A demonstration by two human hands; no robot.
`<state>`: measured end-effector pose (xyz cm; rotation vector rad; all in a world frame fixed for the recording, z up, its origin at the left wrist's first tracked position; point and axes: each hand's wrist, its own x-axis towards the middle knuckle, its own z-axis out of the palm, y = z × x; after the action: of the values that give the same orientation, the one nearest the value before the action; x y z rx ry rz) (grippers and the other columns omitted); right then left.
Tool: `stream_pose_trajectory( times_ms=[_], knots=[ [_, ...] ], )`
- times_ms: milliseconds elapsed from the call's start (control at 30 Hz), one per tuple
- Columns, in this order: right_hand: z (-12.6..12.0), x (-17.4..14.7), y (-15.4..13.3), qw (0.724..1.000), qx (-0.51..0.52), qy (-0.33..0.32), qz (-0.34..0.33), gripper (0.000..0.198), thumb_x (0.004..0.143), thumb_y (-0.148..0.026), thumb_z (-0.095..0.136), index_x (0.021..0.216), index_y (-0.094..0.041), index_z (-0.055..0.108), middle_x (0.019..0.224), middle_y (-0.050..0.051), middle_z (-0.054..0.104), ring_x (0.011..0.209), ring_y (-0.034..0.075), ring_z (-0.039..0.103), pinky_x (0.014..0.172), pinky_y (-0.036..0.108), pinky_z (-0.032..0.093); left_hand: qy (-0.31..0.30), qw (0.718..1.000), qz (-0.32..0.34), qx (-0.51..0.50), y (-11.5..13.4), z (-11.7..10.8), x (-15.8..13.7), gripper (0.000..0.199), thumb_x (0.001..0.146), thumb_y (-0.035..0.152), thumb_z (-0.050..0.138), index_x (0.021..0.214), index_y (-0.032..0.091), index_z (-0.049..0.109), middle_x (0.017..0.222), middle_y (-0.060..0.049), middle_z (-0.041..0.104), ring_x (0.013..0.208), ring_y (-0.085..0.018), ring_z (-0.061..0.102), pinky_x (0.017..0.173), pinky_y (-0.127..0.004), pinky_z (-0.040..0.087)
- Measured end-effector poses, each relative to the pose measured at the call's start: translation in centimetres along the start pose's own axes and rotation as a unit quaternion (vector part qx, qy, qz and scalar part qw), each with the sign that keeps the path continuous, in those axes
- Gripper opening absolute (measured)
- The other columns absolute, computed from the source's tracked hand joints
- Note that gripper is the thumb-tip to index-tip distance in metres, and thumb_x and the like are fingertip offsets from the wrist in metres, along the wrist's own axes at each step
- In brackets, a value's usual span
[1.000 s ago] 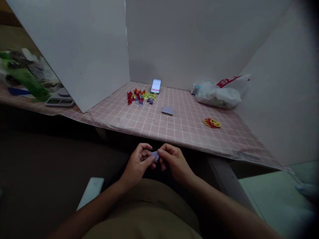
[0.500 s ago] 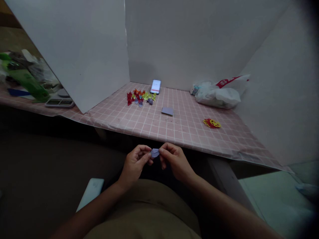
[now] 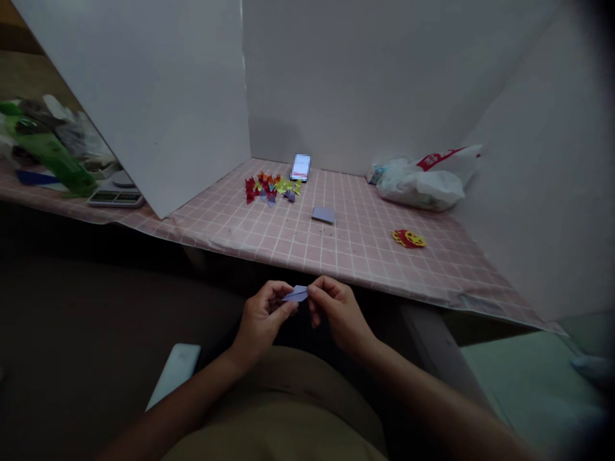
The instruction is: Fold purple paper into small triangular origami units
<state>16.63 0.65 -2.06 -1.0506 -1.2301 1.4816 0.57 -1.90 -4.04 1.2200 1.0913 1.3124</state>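
Note:
A small folded piece of lilac paper [image 3: 296, 294] is held in front of my body, just short of the table edge. My right hand [image 3: 339, 307] pinches its right end between thumb and forefinger. Around the left end are the fingers of my left hand [image 3: 263, 314], forefinger at the upper edge and thumb along the lower one. The paper's pointed left tip shows between them. On the table ahead lies a stack of lilac paper squares [image 3: 323, 215]. Farther left is a cluster of small folded paper figures [image 3: 271, 187] in red, orange, yellow and lilac.
A lit phone [image 3: 300, 167] leans near the back panel. White plastic bags [image 3: 420, 186] sit at the right, behind red and yellow cut-out pieces [image 3: 408, 238]. Beyond the left panel are a scale [image 3: 116, 196] and a green bottle [image 3: 55, 153]. A pale phone-like slab [image 3: 173, 374] lies beside my left forearm.
My left thumb has shifted slightly down and right, loosening from the paper's face. More of the paper's left end now shows, as a point. My right hand has hardly moved.

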Motion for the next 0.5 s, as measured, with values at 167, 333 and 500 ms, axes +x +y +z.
stream_pose_trajectory(
  times_ms=[167,333,500],
  knots=[
    [0.16,-0.08,-0.1,1.0,0.01,-0.009,0.01,0.028,0.084,-0.036,0.067,0.067,-0.018,0.054,0.053,-0.005,0.056,0.038,0.007,0.046,0.041,0.02,0.037,0.02,0.999,-0.02,-0.017,-0.05,-0.1,0.08,0.018,0.079,0.028,0.072,0.093,0.017,0.066,0.083,-0.001,0.07,0.075,-0.016,0.068,0.073,-0.029,0.056],
    [0.25,-0.11,-0.18,0.999,0.024,-0.01,0.021,0.027,0.082,-0.036,0.067,0.067,-0.018,0.054,0.053,-0.006,0.055,0.038,0.007,0.046,0.04,0.02,0.037,0.027,1.0,-0.01,-0.013,-0.22,-0.18,0.18,0.024,0.078,0.027,0.074,0.098,0.018,0.067,0.093,-0.004,0.073,0.085,-0.018,0.069,0.078,-0.03,0.057],
    [0.11,-0.11,-0.03,0.999,0.016,-0.022,0.02,0.026,0.083,-0.036,0.067,0.068,-0.019,0.055,0.054,-0.005,0.056,0.039,0.007,0.047,0.041,0.021,0.038,0.027,1.0,-0.01,-0.007,-0.23,-0.27,0.27,0.023,0.079,0.03,0.074,0.097,0.017,0.069,0.09,-0.005,0.074,0.08,-0.019,0.07,0.077,-0.032,0.058]
  ],
)
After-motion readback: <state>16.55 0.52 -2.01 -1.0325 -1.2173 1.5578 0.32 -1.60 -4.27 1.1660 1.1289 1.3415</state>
